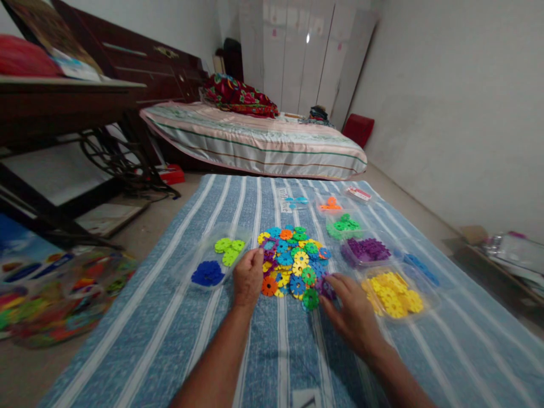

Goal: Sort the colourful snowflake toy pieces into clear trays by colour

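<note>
A pile of small multicoloured plastic flower-shaped discs (291,258) lies on a blue-and-white striped cloth (178,317) on the floor. My left hand (249,277) rests at the pile's left edge, fingers curled and pinched at a disc I cannot make out. My right hand (351,311) reaches the pile's lower right, fingertips pressed on a purple disc (326,288). Around the pile stand clear trays of sorted discs: lime green (228,248) and dark blue (207,273) to the left, and yellow (395,297), purple (369,249), green (344,225) and orange (329,205) to the right.
A low mattress (255,141) with a striped cover lies beyond the cloth. A dark wooden table with a treadle frame (63,107) stands at left. A clear bag of coloured discs (63,294) sits on the floor at left. Boxes and clutter (501,249) line the right wall.
</note>
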Action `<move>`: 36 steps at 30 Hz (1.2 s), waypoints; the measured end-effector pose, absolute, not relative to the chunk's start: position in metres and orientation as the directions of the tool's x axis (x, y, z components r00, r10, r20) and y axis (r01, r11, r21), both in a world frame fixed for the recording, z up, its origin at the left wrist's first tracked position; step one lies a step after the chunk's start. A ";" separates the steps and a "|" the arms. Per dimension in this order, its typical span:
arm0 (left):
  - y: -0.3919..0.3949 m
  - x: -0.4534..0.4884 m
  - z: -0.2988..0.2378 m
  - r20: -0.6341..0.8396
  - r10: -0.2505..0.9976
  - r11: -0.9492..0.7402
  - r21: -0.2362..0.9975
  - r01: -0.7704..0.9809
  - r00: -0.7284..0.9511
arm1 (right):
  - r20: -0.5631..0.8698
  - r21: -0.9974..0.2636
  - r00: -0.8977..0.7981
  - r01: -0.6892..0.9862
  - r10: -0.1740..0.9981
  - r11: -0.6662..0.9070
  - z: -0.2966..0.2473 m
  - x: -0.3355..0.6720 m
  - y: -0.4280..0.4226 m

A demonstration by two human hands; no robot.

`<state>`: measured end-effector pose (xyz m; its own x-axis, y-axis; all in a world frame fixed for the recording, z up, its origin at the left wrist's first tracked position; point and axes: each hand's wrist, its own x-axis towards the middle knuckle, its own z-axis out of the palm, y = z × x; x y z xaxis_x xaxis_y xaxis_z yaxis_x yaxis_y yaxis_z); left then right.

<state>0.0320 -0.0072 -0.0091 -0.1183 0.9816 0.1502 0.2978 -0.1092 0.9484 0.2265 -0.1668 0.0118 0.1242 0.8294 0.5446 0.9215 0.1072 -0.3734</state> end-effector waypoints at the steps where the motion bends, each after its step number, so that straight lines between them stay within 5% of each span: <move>1: -0.008 0.032 -0.008 0.152 0.981 -0.110 0.947 0.302 -0.119 | 0.563 -0.359 0.142 0.929 0.814 0.086 0.020 0.236 -0.164; 9: -0.010 0.032 -0.003 0.160 0.980 -0.110 0.933 0.342 -0.121 | 0.668 -0.225 0.301 0.953 0.681 -0.201 0.055 0.333 -0.131; 14: -0.010 0.032 -0.002 0.160 0.981 -0.115 0.937 0.331 -0.111 | 0.657 -0.258 0.306 0.950 0.689 -0.175 0.049 0.352 -0.123; 20: -0.012 0.034 -0.001 0.169 0.977 -0.119 0.937 0.329 -0.127 | 0.621 -0.113 0.328 0.936 0.712 -0.333 0.044 0.345 -0.126; 28: -0.016 0.035 0.000 0.147 0.982 -0.102 0.940 0.325 -0.118 | 0.666 -0.215 -0.007 0.956 0.746 0.201 0.030 0.244 -0.127; 36: -0.018 0.033 0.003 0.174 0.979 -0.129 0.932 0.338 -0.107 | 0.427 -0.181 -0.205 0.935 0.881 0.305 0.026 0.172 -0.095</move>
